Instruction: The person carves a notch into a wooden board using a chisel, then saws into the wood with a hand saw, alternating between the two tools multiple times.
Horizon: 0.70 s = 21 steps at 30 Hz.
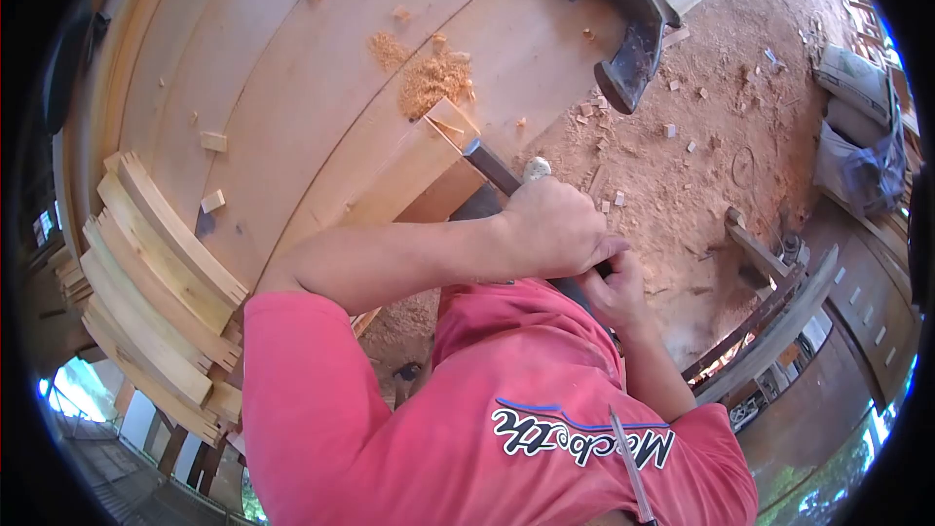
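Observation:
My left hand (553, 226) is closed around a dark, chisel-like metal tool (495, 169). The tool's blade end rests at the cut end of a pale wooden piece (394, 170) on the large wooden work surface (282, 88). Close behind, my right hand (620, 290) has its fingers wrapped round the dark rear end of the tool, nearer my body. A pile of sawdust (435, 81) lies just beyond the piece's cut end.
Curved wooden pieces (161, 282) are stacked at left. A dark metal fitting (633, 54) juts out at the top. Wood offcuts litter the dirt floor (726, 151). Sacks (857, 117) and a wooden frame (774, 331) stand at right.

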Available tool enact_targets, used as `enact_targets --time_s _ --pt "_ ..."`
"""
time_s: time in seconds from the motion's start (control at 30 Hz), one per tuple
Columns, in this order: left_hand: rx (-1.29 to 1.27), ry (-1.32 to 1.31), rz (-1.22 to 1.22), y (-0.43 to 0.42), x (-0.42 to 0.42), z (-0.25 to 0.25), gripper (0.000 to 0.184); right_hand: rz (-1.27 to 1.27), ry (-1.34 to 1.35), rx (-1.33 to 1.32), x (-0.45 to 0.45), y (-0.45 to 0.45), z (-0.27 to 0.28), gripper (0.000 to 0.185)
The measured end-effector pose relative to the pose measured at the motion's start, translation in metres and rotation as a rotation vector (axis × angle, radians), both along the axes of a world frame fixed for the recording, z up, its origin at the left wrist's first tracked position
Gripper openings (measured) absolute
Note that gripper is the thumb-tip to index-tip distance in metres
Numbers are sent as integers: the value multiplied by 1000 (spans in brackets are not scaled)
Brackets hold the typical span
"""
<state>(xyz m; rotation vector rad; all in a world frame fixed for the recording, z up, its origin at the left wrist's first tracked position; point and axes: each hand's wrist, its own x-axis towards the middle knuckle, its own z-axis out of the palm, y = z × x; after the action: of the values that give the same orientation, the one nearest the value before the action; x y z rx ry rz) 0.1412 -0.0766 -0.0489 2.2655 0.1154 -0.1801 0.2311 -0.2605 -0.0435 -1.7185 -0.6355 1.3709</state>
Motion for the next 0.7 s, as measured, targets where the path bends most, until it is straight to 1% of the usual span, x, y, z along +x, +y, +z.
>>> enact_targets --time_s 0.13,0.2,0.23,0.33,0.4,0.53,0.6,0.63,0.7 --pt "27 3 28 0 2 1 61 -1 13 -22 6 8 4 16" --pt "19 -106 39 -4 4 -1 62 25 4 -22 8 5 0 15" --pt "22 -105 36 -4 5 -2 62 23 5 -18 8 2 -2 15" --pt "63 -107 60 -5 7 -3 63 -19 -7 48 8 -3 -5 12" --pt "88 -82 98 -3 6 0 66 67 -49 34 11 4 -3 11" --pt "72 -61 110 1 5 8 71 117 -78 84 10 14 8 11" --pt "27 -65 117 0 6 10 75 40 -51 70 7 16 14 10" --pt "26 -57 126 0 6 9 75 48 -43 69 6 17 15 10" --pt "30 -10 92 0 8 8 76 -8 26 -9 7 20 17 10"
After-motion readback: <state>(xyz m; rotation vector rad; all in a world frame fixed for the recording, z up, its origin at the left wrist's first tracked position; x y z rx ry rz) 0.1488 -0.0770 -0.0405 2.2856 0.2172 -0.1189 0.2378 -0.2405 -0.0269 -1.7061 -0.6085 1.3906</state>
